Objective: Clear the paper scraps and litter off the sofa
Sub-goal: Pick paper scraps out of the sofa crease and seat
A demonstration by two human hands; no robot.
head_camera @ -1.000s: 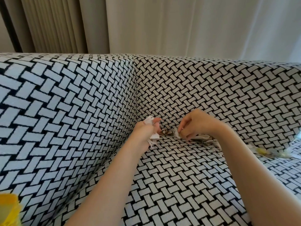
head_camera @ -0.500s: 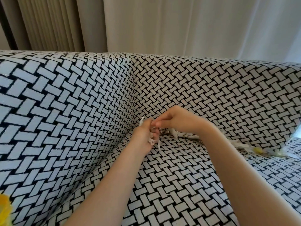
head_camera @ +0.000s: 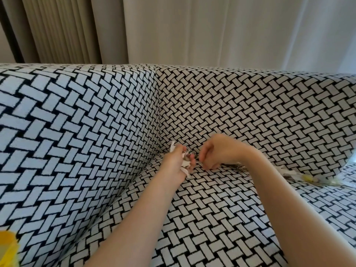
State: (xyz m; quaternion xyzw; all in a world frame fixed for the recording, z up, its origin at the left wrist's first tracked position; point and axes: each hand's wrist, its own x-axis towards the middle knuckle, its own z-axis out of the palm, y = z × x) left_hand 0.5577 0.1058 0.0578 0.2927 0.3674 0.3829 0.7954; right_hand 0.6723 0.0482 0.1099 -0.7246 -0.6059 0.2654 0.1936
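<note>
two hands gathering paper scraps in a sofa corner

the left hand is clenched around a bunch of white paper scraps, just above the seat where the sofa's arm meets its backrest. the right hand is just beside it, fingers curled down toward the seat; whether it pinches anything cannot be told. half a second ago the two hands were touching. now they have parted, so a piece has probably joined the bunch and the right hand is likely going back for more. further right, more litter lies along the crease of the black-and-white patterned sofa, so the job looks unfinished. a pale curtain hangs behind.
</note>
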